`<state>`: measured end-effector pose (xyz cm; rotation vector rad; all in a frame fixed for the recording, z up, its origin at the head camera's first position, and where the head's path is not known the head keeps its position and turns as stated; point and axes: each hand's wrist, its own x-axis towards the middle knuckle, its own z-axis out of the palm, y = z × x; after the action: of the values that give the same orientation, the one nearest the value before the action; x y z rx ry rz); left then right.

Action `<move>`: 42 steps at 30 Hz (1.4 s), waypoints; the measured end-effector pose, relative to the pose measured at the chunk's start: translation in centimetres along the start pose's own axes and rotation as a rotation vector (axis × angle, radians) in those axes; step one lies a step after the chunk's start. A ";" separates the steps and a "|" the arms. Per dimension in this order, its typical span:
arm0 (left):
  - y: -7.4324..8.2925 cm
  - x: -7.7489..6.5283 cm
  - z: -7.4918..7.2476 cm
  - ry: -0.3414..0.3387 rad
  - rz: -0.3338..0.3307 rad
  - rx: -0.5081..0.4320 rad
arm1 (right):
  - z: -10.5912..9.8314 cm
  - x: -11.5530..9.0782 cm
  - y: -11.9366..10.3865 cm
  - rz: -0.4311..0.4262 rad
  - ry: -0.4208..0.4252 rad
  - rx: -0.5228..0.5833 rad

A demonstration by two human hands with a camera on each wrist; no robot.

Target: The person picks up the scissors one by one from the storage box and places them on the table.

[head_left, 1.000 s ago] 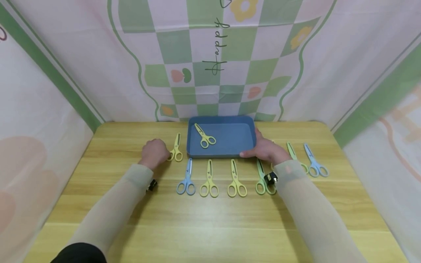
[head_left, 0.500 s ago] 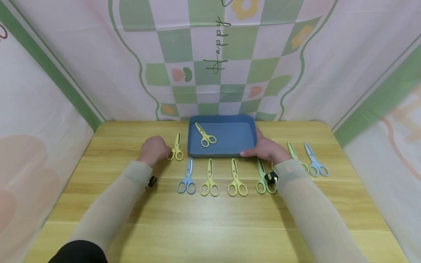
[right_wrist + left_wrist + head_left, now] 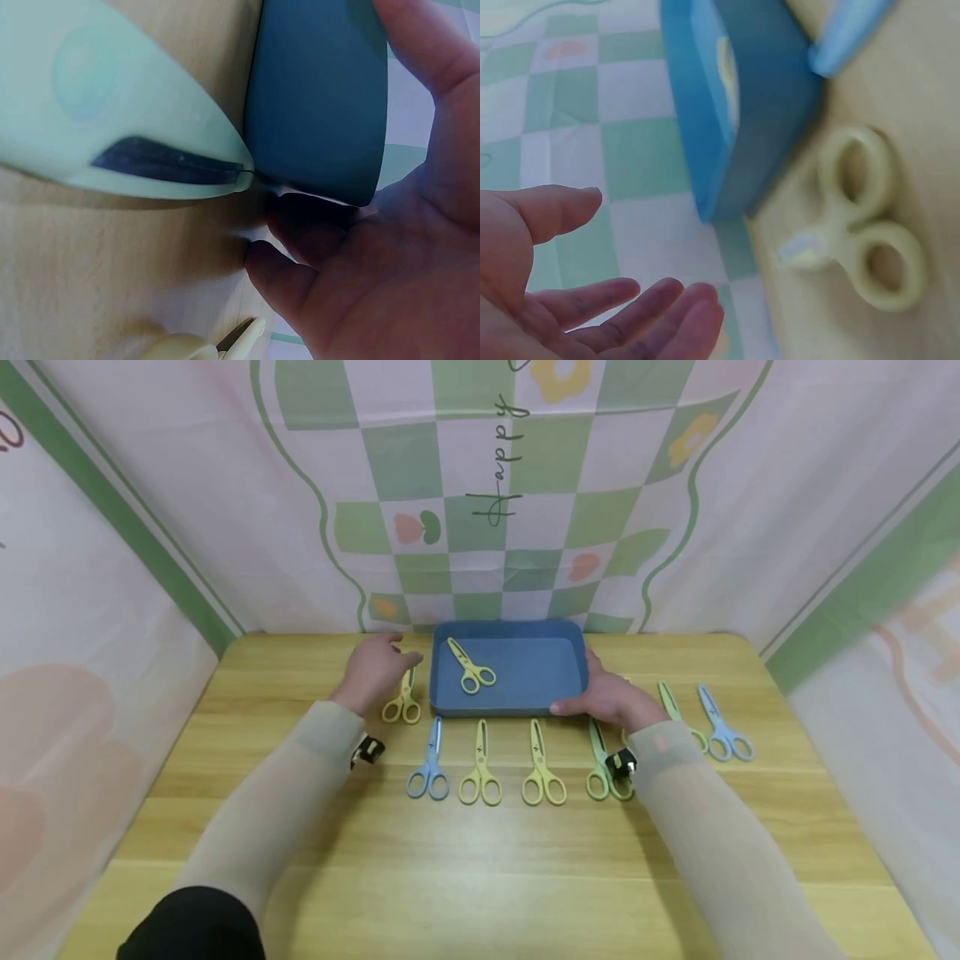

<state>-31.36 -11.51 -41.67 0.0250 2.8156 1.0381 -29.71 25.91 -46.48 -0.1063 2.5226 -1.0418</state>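
My left hand [image 3: 372,672] hovers at the tray's left side with thumb and fingers spread and nothing between them. Just below it lies a pair of yellow scissors [image 3: 406,695], blade tip partly covered by the hand; these scissors [image 3: 840,232] also show in the left wrist view. My right hand [image 3: 611,697] grips the right front corner of the blue tray [image 3: 528,675], thumb over the front rim and fingers round the side. One pair of yellow scissors [image 3: 469,669] lies in the tray. Green scissors [image 3: 599,758] lie beneath my right wrist.
In front of the tray, blue scissors [image 3: 431,767] and two yellow pairs, left [image 3: 481,763] and right [image 3: 538,763], form a row. Green scissors [image 3: 672,703] and blue scissors [image 3: 718,720] lie at the right. A checked cloth [image 3: 472,518] hangs behind the table.
My left hand has left the handles of the yellow scissors beside the tray, moving forward and right, its curled fingers now spread. My right hand stays on the tray.
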 end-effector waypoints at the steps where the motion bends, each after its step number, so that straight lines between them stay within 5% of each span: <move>1: 0.6 0.1 0.0 -0.006 -0.009 -0.020 | 0.0 0.0 0.0 -0.001 0.001 0.004; 6: 3.2 0.9 0.5 -0.045 -0.061 -0.064 | 0.0 0.1 0.0 -0.008 0.000 0.015; 16: 6.7 2.5 2.6 -0.117 -0.024 0.121 | 0.0 0.0 0.0 0.004 0.005 0.003; 21: 7.3 3.3 3.9 -0.141 0.015 0.276 | 0.1 0.1 0.1 0.002 -0.001 0.005; 28: 7.9 4.5 5.0 -0.248 -0.038 0.334 | 0.0 0.0 0.0 -0.004 0.006 0.008; 34: 8.2 5.2 6.0 -0.276 0.013 0.487 | 0.0 0.0 0.0 0.005 -0.001 0.002; 42: 8.5 5.8 7.8 -0.336 -0.053 0.593 | 0.0 0.0 0.0 0.012 -0.003 0.001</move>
<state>-36.29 0.33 -42.74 0.1670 2.6750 0.1375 -29.67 25.90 -46.51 -0.0924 2.5172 -1.0371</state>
